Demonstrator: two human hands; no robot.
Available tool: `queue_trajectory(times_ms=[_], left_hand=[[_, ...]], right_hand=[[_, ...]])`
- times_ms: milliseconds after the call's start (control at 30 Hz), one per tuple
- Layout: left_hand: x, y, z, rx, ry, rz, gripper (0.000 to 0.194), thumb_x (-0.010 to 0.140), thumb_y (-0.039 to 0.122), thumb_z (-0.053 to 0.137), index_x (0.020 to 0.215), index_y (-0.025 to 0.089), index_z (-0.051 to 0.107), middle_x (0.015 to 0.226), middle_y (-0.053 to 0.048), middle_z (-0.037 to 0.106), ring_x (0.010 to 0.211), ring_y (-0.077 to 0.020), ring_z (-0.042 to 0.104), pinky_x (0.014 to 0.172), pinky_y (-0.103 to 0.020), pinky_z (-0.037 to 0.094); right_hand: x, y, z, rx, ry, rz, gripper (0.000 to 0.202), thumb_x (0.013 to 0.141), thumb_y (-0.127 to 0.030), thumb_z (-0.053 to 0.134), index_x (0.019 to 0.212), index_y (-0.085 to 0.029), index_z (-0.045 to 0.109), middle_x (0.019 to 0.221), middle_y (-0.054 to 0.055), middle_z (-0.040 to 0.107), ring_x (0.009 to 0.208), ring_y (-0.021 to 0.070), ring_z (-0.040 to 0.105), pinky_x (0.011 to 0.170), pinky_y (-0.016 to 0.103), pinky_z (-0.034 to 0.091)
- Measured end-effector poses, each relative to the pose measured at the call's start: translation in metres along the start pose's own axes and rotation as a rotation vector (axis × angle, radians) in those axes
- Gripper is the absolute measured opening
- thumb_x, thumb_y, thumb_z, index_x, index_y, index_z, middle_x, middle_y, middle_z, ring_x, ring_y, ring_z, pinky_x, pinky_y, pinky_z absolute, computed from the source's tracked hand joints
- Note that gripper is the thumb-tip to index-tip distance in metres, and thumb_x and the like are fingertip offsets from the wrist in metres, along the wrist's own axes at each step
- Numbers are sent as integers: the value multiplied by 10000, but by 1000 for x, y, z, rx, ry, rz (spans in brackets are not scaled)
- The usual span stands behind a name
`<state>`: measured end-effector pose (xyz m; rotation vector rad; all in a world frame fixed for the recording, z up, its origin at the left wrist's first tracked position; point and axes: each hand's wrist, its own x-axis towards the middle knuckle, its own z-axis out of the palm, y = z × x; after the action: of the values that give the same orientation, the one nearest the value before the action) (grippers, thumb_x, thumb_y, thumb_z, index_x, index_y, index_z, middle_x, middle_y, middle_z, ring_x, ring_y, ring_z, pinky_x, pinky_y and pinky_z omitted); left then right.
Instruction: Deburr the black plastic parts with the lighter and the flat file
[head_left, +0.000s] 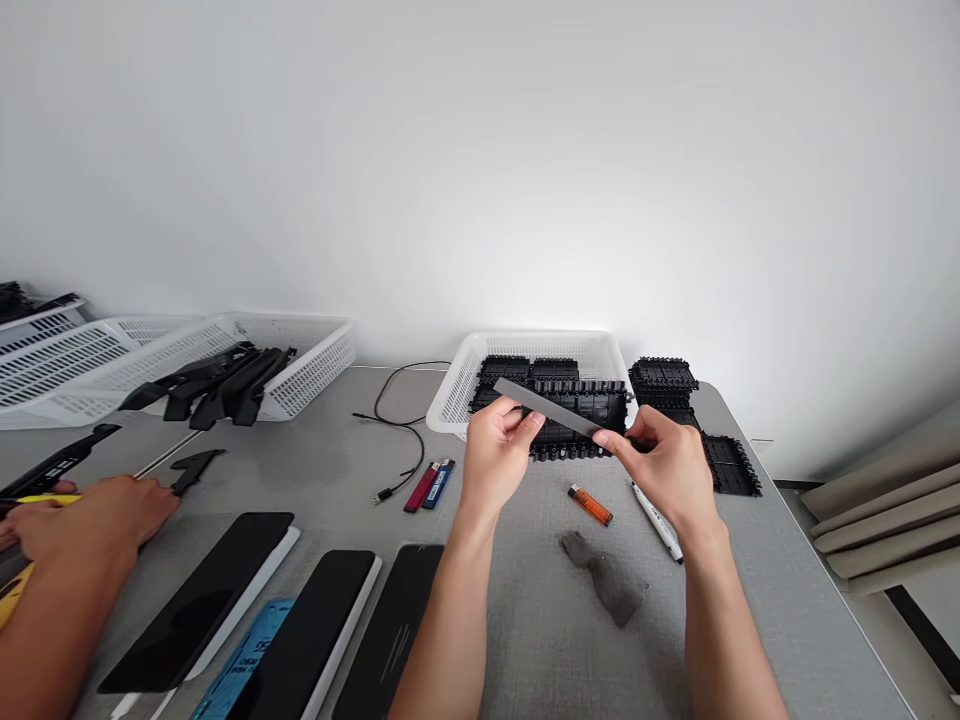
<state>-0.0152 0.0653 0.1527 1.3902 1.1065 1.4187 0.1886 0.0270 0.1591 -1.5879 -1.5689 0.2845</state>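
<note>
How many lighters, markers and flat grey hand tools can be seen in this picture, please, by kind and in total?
Red lighter, blue lighter and orange lighter: 3
White marker: 1
Flat grey tool, held by left hand and right hand: 1
Total: 5

Small workshop-type setup in a plain, office-like rm. Judged so from a wht. plastic basket [448, 398] of blk. moulded panels [506, 368], a 2nd basket [322, 368] w/ long blk. parts [225, 385], and a hand-held metal strip [553, 409] over a grey worktop [529, 560]. Staffed at L too, w/ a co-worker's hand [120, 510] at a blk. caliper-like tool [195, 466]. Closer to office than factory in bare wht. wall [480, 170], phones [210, 590], lighters [421, 488] and marker pen [657, 522]. Prob. curtained at far R, going by beige folds [900, 480], tho hard to tell.
</note>
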Motion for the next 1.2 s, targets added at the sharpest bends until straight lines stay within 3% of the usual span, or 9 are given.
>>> queue_trajectory(times_ms=[200, 333, 500, 667, 933, 1200], left_hand=[[0, -2, -5, -59, -22, -6, 352, 820, 400, 720, 1060, 143, 714, 809, -58, 753, 773, -193, 680, 714, -250, 485], [1, -3, -5, -88, -31, -26, 393, 802, 424, 742, 1074, 141, 712, 834, -71, 763, 806, -210, 698, 754, -268, 506], [-2, 6, -4, -117, -34, -18, 359, 758, 425, 783, 985, 153, 727, 777, -53, 750, 771, -207, 697, 791, -291, 531], [-1, 11, -5, -166, 36, -24, 324, 684, 410, 837, 837, 156, 706, 709, -39, 732, 703, -202, 689, 793, -316, 546], [-2, 15, -3, -168, 7, -52, 401, 675, 428, 840, 933, 141, 731, 798, -76, 768, 766, -228, 713, 794, -322, 547], [2, 8, -4, -162, 48, -55, 379, 678, 435, 831, 881, 139, 711, 769, -69, 760, 769, -226, 718, 814, -325, 544]], right_hand=[[6, 14, -4, 27, -1, 16, 618, 776, -762, 632, 595, -212, 415, 511, -37, 432, 493, 104, 316, 476, 241, 248], [6, 17, -8, 35, 19, 31, 610, 779, -748, 643, 596, -213, 413, 504, -41, 415, 496, 105, 300, 480, 244, 240], [2, 7, -3, 46, 6, 3, 616, 761, -756, 654, 591, -211, 423, 521, -35, 441, 505, 106, 323, 486, 245, 250], [8, 23, -13, 68, 69, 45, 586, 777, -727, 665, 599, -211, 452, 515, -35, 444, 499, 106, 320, 473, 249, 256], [5, 18, -11, 104, 9, 45, 587, 754, -718, 696, 597, -212, 445, 509, -39, 438, 499, 105, 313, 470, 247, 248], [9, 29, -22, 50, 114, 136, 576, 779, -716, 671, 603, -215, 445, 506, -28, 468, 489, 109, 328, 458, 246, 251]])
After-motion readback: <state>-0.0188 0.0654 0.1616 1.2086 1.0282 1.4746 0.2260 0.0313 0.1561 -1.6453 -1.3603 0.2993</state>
